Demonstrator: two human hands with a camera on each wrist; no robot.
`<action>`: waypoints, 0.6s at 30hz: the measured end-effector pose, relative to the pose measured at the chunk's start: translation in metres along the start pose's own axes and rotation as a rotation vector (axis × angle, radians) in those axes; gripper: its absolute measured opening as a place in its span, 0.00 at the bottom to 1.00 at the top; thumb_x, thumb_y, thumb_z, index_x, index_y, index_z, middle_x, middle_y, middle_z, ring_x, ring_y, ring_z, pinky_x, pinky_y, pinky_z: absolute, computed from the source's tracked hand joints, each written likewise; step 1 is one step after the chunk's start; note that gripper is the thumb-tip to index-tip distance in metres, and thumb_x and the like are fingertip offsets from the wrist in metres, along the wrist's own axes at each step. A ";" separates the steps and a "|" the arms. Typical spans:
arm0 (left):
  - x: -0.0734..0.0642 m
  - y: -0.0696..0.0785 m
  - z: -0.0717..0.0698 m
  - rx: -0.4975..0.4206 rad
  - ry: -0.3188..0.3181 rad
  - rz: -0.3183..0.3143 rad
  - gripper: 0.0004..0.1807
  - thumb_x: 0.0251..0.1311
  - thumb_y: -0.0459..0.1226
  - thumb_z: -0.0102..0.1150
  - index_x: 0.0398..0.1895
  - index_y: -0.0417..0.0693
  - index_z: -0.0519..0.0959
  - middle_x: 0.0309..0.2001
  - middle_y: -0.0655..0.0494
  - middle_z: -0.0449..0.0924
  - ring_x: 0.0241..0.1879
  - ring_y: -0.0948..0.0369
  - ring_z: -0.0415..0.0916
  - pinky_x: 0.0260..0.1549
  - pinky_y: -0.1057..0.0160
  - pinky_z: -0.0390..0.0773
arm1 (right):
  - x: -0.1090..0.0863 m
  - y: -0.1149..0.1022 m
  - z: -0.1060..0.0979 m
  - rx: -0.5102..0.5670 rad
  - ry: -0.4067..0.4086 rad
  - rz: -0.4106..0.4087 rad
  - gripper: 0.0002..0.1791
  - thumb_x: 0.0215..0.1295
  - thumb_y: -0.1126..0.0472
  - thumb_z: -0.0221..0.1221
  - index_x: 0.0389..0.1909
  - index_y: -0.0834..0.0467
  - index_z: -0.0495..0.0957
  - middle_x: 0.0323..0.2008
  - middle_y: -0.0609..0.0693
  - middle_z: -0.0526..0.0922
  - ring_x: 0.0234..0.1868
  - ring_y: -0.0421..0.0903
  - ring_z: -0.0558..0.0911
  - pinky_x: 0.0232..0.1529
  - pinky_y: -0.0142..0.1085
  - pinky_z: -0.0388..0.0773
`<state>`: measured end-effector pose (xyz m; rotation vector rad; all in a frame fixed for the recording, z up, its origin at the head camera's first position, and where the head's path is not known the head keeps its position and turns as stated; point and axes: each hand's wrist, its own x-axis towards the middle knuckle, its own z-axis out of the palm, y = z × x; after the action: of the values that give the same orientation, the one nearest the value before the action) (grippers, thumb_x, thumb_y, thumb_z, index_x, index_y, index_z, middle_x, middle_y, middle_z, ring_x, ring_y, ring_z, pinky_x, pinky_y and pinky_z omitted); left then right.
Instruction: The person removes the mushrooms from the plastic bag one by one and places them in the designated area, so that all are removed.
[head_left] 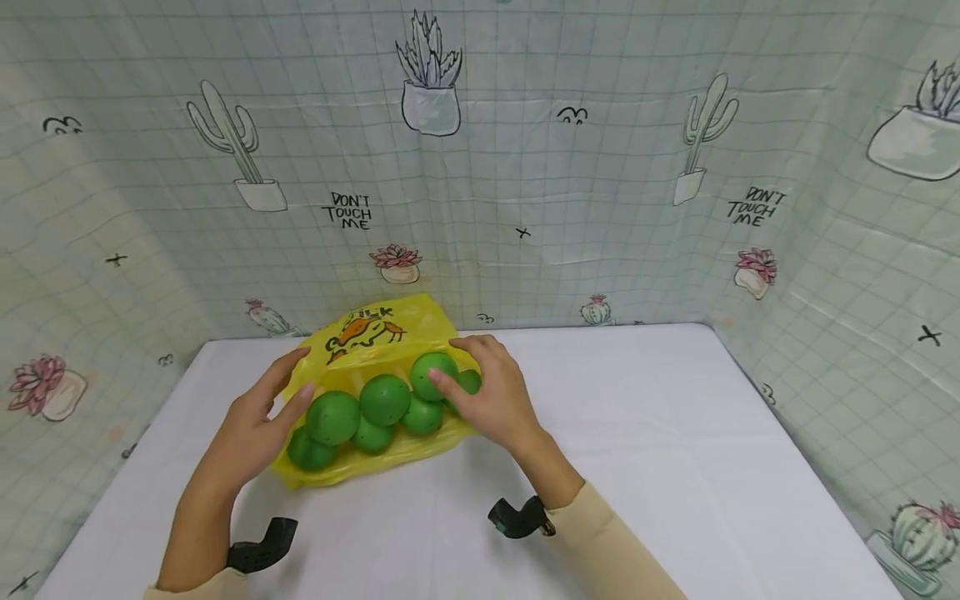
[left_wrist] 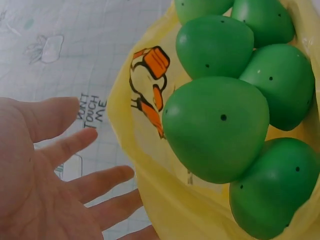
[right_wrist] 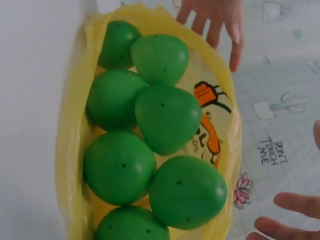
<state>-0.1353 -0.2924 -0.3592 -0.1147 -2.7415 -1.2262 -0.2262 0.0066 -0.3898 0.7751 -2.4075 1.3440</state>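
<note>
A yellow plastic bag with an orange and black cartoon print lies on the table with its mouth wide. Several green balls with small dark dots fill it, some piled on others. My left hand is at the bag's left side, fingers spread and nearly straight; in the left wrist view its fingertips come up to the bag's edge, and contact is unclear. At the right end is my right hand, its thumb in front of a ball in the head view. Its loosely extended fingers stand apart from the bag in the right wrist view.
The bag and balls lie on a white-covered table. A grid-patterned cloth with cactus drawings hangs behind and along both sides. Black wrist mounts sit on both forearms.
</note>
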 end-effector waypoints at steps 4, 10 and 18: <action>-0.007 -0.003 -0.002 -0.046 0.008 0.026 0.34 0.81 0.46 0.51 0.83 0.46 0.57 0.83 0.38 0.52 0.78 0.30 0.50 0.69 0.21 0.53 | 0.000 -0.005 0.007 0.027 0.006 -0.021 0.29 0.66 0.47 0.70 0.60 0.62 0.82 0.58 0.56 0.82 0.63 0.56 0.79 0.64 0.56 0.77; -0.014 -0.006 -0.003 -0.088 -0.011 0.034 0.29 0.80 0.42 0.53 0.80 0.46 0.64 0.82 0.38 0.53 0.80 0.32 0.47 0.70 0.21 0.50 | 0.001 -0.008 0.018 0.038 -0.023 -0.032 0.28 0.64 0.48 0.72 0.59 0.62 0.83 0.56 0.55 0.82 0.61 0.56 0.79 0.61 0.55 0.78; -0.015 -0.015 0.002 -0.083 -0.052 0.069 0.22 0.76 0.33 0.57 0.71 0.44 0.74 0.81 0.34 0.54 0.80 0.32 0.45 0.68 0.19 0.50 | -0.001 -0.012 0.026 0.014 -0.030 -0.046 0.28 0.64 0.48 0.72 0.58 0.62 0.83 0.56 0.56 0.81 0.60 0.57 0.80 0.61 0.56 0.77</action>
<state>-0.1224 -0.3011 -0.3735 -0.2502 -2.7053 -1.3369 -0.2183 -0.0208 -0.3957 0.8548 -2.3909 1.3426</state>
